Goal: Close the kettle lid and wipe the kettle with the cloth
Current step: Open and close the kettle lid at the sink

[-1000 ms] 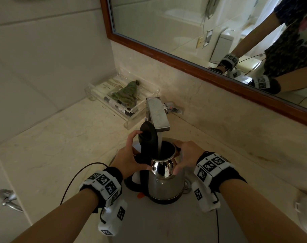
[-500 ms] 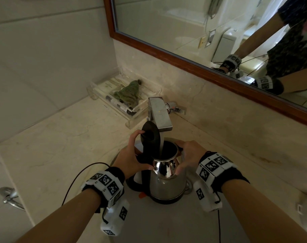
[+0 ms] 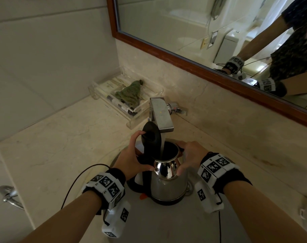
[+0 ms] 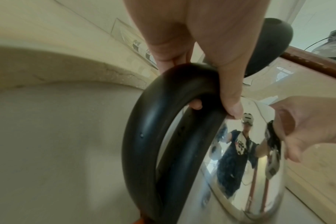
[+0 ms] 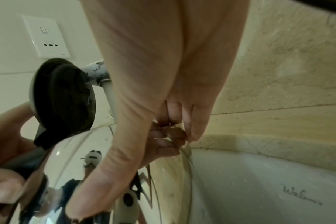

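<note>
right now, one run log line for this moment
lid: open | left hand: grips kettle handle | right hand: holds kettle rim | cloth: in tray, untouched

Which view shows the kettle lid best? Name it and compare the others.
The head view: the lid stands open above the kettle, with the left hand beside it. The right wrist view shows its underside; the left wrist view shows only an edge behind fingers.
</note>
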Demonstrator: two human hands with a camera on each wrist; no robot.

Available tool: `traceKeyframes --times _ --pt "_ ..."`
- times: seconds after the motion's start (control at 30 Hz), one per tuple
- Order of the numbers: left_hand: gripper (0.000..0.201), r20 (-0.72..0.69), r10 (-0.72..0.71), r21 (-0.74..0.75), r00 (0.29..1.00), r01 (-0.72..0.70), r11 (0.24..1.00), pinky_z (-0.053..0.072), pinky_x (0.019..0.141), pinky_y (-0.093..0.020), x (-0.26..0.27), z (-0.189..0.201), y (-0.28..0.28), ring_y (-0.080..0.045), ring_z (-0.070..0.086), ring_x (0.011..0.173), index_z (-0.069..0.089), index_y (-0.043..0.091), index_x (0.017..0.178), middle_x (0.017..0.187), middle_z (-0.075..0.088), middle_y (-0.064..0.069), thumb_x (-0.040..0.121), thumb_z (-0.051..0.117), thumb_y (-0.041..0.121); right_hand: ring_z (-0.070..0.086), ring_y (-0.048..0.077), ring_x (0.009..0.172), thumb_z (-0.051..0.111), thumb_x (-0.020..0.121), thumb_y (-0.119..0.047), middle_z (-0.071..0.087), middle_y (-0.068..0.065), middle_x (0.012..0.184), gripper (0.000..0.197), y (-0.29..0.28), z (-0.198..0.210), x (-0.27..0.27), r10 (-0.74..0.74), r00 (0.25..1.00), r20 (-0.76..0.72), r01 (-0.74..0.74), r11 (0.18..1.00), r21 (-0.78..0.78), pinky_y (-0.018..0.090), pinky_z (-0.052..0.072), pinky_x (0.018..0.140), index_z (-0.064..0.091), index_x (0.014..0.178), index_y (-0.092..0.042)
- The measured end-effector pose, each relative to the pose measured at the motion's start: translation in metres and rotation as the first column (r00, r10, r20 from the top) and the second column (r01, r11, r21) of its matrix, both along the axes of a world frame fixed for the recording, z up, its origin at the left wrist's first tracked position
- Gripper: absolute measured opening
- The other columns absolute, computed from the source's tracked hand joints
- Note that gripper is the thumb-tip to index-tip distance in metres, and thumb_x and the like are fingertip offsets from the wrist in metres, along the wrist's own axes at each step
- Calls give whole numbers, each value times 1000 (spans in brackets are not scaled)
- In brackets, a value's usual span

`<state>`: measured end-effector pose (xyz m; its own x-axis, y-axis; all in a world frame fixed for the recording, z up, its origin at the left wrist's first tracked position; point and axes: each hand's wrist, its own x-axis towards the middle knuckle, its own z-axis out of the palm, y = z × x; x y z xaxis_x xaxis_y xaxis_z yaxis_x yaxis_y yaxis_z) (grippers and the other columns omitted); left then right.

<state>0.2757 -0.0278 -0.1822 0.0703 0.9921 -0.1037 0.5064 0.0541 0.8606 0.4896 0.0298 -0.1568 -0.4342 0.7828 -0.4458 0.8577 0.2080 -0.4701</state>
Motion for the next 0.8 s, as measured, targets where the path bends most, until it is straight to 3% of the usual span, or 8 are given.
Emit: traceKeyframes --times 0.13,0.27,0.43,0.6,0.8 --pt "108 -11 10 -1 1000 -10 1000 40 63 -10 1 0 -1 4 53 72 13 36 136 77 53 16 59 84 10 52 16 122 89 55 -23 59 -3 129 98 0 0 0 -6 1000 4 6 1000 -9 15 35 88 40 139 -24" --pt "107 -19 15 -3 1000 -15 1000 41 63 -10 1 0 -1 3 53 73 9 48 125 77 55 13 59 84 11 53 16 120 90 54 -25 60 -2 128 99 0 -2 0 -5 1000 10 5 1000 -13 16 37 87 39 139 -23" --pt "105 -25 23 -16 999 -24 1000 43 64 -12 2 0 -2 1 54 73 10 50 121 78 56 12 59 84 11 53 18 121 91 51 -27 59 -1 129 102 1 -3 -1 -3 1000 25 3 1000 -8 20 40 94 38 139 -22" --pt "109 -35 15 -33 999 -16 999 40 64 -8 3 3 -3 2 53 74 9 41 134 80 53 18 60 84 12 53 18 121 90 52 -24 60 0 128 98 0 -2 0 -16 1000 25 16 1000 -8 18 38 89 41 137 -22" --pt "109 -40 9 -41 999 -10 999 39 62 -8 3 6 -4 2 52 72 11 37 137 77 51 17 60 84 12 55 19 119 90 54 -24 62 2 125 98 -1 -1 -1 -21 998 53 22 1000 -12 20 40 89 40 138 -22"
